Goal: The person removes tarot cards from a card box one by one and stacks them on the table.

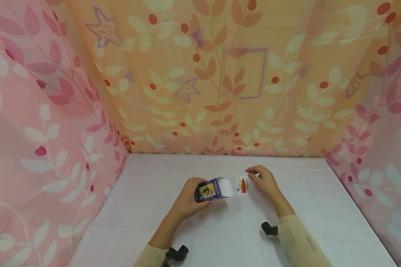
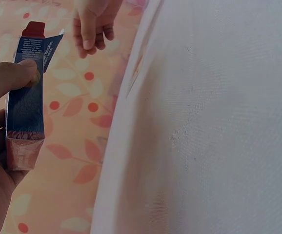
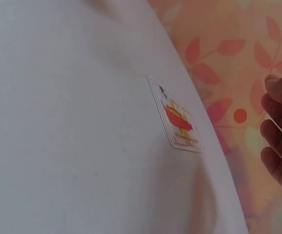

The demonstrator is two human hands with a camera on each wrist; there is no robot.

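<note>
My left hand [image 1: 188, 200] grips a dark blue-purple card box [image 1: 207, 191], its white flap open and pointing right. In the left wrist view, the thumb presses the narrow side of the box [image 2: 26, 107], which carries small white print and has a red tab at its top. A small stack of cards [image 1: 243, 184] lies face up on the white table, its top card showing a red figure; several layered edges show in the right wrist view. My right hand [image 1: 264, 180], fingers loosely curled and holding nothing, hovers beside the stack's upper right corner.
A white cloth covers the table [image 1: 220, 230]. Patterned curtains hang behind it [image 1: 204, 122] and on the left [image 1: 53, 148] and right [image 1: 381, 167]. Black wrist cameras stick out from the left sleeve [image 1: 178, 253] and the right sleeve [image 1: 270, 228].
</note>
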